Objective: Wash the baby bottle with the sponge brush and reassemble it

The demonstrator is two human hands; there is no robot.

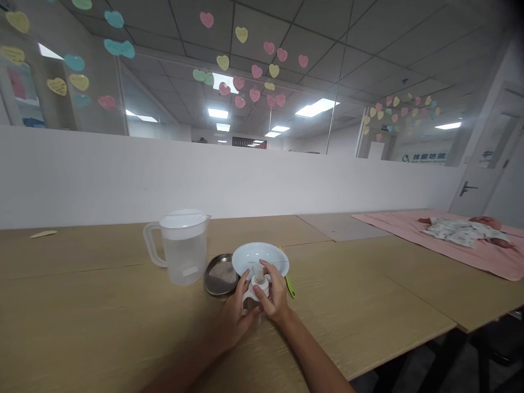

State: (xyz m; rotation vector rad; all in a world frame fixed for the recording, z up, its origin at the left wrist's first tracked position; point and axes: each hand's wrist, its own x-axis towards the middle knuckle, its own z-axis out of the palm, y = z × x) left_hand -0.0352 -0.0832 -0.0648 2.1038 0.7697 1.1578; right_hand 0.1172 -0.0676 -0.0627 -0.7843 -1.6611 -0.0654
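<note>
Both hands are on a baby bottle (pixel 259 282) with a clear teat, a white collar and white side handles. My left hand (pixel 240 308) curls round its left side, near a handle. My right hand (pixel 275 292) grips it from the right, the thumb across the white collar. The lower part of the bottle is largely hidden by my fingers. Just behind my hands stands a white bowl (pixel 245 256), partly covered by them. A round metal dish (pixel 220 277) lies left of the bowl. From beneath the bowl's right side a green handle (pixel 291 287) sticks out.
A lidded translucent pitcher (pixel 186 259) stands left of the metal dish. On a pink cloth (pixel 483 262) at far right lies a doll (pixel 454 232) in white patterned clothes. A small pale flat piece (pixel 43 234) lies far left. A white wall (pixel 254 180) runs behind the table (pixel 347 305).
</note>
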